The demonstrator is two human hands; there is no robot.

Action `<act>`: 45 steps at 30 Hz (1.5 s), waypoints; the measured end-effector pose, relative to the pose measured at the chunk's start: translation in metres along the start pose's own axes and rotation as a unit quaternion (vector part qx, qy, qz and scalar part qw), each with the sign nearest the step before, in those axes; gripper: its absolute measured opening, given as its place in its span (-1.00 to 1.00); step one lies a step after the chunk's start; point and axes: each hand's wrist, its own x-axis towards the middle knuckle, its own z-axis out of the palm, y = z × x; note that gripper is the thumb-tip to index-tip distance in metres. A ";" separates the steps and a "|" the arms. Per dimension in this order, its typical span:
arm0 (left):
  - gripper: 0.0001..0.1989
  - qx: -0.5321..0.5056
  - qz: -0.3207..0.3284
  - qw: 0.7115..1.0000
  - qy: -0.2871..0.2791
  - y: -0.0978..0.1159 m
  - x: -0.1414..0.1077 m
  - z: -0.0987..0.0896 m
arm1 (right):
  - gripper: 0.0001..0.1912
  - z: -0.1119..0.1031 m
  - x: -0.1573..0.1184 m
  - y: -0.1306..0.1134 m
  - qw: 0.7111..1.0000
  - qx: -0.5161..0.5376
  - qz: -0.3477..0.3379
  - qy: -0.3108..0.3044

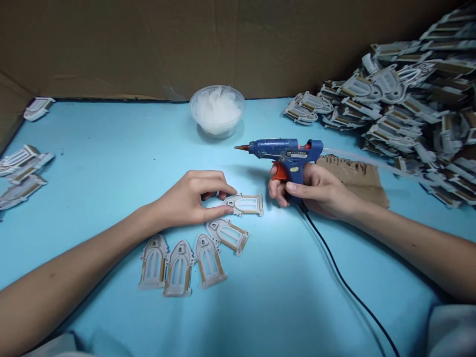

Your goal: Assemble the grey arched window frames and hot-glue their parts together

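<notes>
My right hand grips a blue glue gun with an orange trigger, its nozzle pointing left above the table. Between the thumb and fingers of my left hand is the arched end of a small window-shaped piece, white and tan, lying on the blue tabletop. Just below it rests a second arched piece, tilted. Several more stand in a fanned row toward me, among them one arched piece in the middle. A clear glue stick sticks out of the gun's back.
Behind my hands stands a clear bowl of whitish translucent material. A large pile of arched pieces fills the back right, beside a glue-marked cardboard scrap. More pieces lie far left. A black cord runs toward me. Cardboard walls close the back.
</notes>
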 end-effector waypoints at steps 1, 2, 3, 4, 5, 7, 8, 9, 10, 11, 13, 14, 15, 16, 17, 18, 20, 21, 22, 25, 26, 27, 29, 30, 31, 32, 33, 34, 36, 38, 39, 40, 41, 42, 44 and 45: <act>-0.77 -0.002 0.000 1.000 -0.003 0.000 0.000 0.000 | -0.64 0.000 0.000 0.000 1.000 0.000 -0.007 0.009; -0.78 -0.005 0.001 1.000 -0.006 0.000 -0.001 0.000 | -0.63 0.000 -0.001 0.001 1.000 -0.004 -0.017 0.024; -0.78 -0.010 0.001 1.000 -0.009 0.000 -0.001 0.000 | -0.61 -0.001 -0.003 0.002 0.998 -0.017 -0.031 0.044; -0.78 -0.016 0.003 1.000 -0.011 0.000 -0.001 -0.001 | -0.58 -0.003 -0.005 0.002 0.996 -0.041 -0.048 0.068; -0.76 -0.021 0.003 1.000 -0.015 0.000 -0.001 -0.001 | -0.56 -0.006 -0.007 0.003 0.991 -0.075 -0.064 0.092; -0.68 -0.029 0.006 0.999 -0.017 -0.001 -0.001 -0.002 | -0.54 -0.010 -0.011 0.004 0.975 -0.164 -0.078 0.125; -0.65 -0.031 0.006 0.999 -0.017 -0.002 -0.001 -0.003 | -0.54 -0.012 -0.013 0.005 0.967 -0.207 -0.073 0.126; -0.65 -0.032 0.005 0.999 -0.015 -0.002 -0.001 -0.003 | -0.55 -0.013 -0.014 0.005 0.961 -0.243 -0.063 0.114; -0.66 -0.033 0.004 0.999 -0.012 -0.003 -0.002 -0.003 | -0.57 -0.013 -0.015 0.005 0.957 -0.270 -0.057 0.094; -0.69 -0.033 0.003 0.999 -0.010 -0.003 -0.002 -0.003 | -0.60 -0.013 -0.015 0.005 0.952 -0.291 -0.060 0.068; -0.74 -0.033 0.002 0.999 -0.007 -0.004 -0.002 -0.002 | -0.66 -0.010 -0.016 0.004 0.943 -0.322 -0.086 0.024; -0.74 -0.033 0.004 0.999 -0.004 -0.003 -0.002 -0.002 | -0.70 -0.009 -0.016 0.004 0.937 -0.334 -0.097 0.013; -0.74 -0.031 0.005 0.999 0.000 -0.003 -0.002 -0.001 | -0.72 -0.008 -0.016 0.004 0.933 -0.345 -0.105 0.010; -0.74 -0.030 0.005 1.000 0.003 -0.003 -0.002 -0.001 | -0.74 -0.007 -0.016 0.004 0.929 -0.354 -0.108 0.014; -0.75 -0.028 0.004 1.000 0.005 -0.003 -0.002 -0.001 | -0.75 -0.008 -0.017 0.005 0.927 -0.360 -0.105 0.018; -0.76 -0.026 0.002 1.000 0.006 -0.002 -0.001 -0.001 | -0.76 -0.008 -0.017 0.005 0.926 -0.364 -0.103 0.021; -0.77 -0.025 -0.002 1.000 0.005 -0.002 -0.001 -0.002 | -0.77 -0.010 -0.018 0.007 0.925 -0.364 -0.105 0.019; -0.77 -0.024 -0.003 1.000 0.004 -0.001 0.000 -0.002 | -0.78 -0.010 -0.018 0.008 0.925 -0.363 -0.109 0.014; -0.77 -0.023 -0.003 1.000 0.003 -0.001 0.000 -0.002 | -0.79 -0.011 -0.018 0.009 0.925 -0.362 -0.113 0.009; -0.77 -0.019 0.000 1.000 0.001 0.000 0.000 -0.002 | -0.79 -0.011 -0.017 0.011 0.924 -0.364 -0.118 0.000; -0.78 -0.016 0.000 1.000 0.000 0.000 0.000 -0.002 | -0.78 -0.010 -0.017 0.011 0.924 -0.365 -0.116 0.003; -0.78 -0.015 0.001 1.000 0.000 0.000 0.000 -0.002 | -0.77 -0.010 -0.017 0.011 0.924 -0.366 -0.113 0.007; -0.78 -0.013 0.001 1.000 0.002 0.000 0.000 -0.002 | -0.74 -0.010 -0.018 0.012 0.923 -0.369 -0.107 0.018; -0.77 -0.014 0.001 1.000 0.003 0.000 0.000 -0.001 | -0.72 -0.010 -0.018 0.013 0.921 -0.374 -0.104 0.024; -0.77 -0.015 0.000 1.000 0.004 0.000 0.000 -0.001 | -0.70 -0.010 -0.018 0.013 0.919 -0.380 -0.101 0.031; -0.76 -0.016 -0.002 1.000 0.003 0.001 0.000 -0.001 | -0.68 -0.010 -0.019 0.013 0.916 -0.387 -0.099 0.037; -0.76 -0.017 -0.004 1.000 0.001 0.001 0.000 -0.001 | -0.65 -0.010 -0.019 0.013 0.913 -0.395 -0.098 0.040; -0.76 -0.019 -0.005 1.000 -0.001 0.001 0.000 -0.001 | -0.63 -0.009 -0.018 0.013 0.910 -0.401 -0.096 0.042; -0.76 -0.021 -0.004 1.000 -0.004 0.001 0.000 -0.001 | -0.60 -0.008 -0.018 0.012 0.906 -0.411 -0.090 0.043; -0.76 -0.023 0.000 1.000 -0.004 0.001 0.000 -0.001 | -0.59 -0.006 -0.018 0.010 0.904 -0.417 -0.084 0.052; -0.76 -0.022 0.003 1.000 -0.003 0.000 -0.001 -0.001 | -0.58 -0.005 -0.018 0.009 0.903 -0.418 -0.080 0.058; -0.76 -0.020 0.005 1.000 -0.003 0.000 -0.001 -0.001 | -0.57 -0.003 -0.018 0.007 0.903 -0.418 -0.078 0.064; -0.76 -0.019 0.007 1.000 -0.002 0.000 -0.001 -0.001 | -0.56 -0.002 -0.018 0.006 0.902 -0.418 -0.078 0.067; -0.76 -0.016 0.008 1.000 -0.002 0.000 -0.001 -0.001 | -0.56 -0.001 -0.019 0.004 0.903 -0.419 -0.077 0.065; -0.76 -0.013 0.010 1.000 -0.003 0.000 -0.001 -0.001 | -0.57 0.001 -0.019 0.001 0.904 -0.418 -0.073 0.051; -0.76 -0.014 0.011 1.000 -0.003 0.001 -0.001 -0.001 | -0.58 0.002 -0.019 0.000 0.906 -0.416 -0.070 0.043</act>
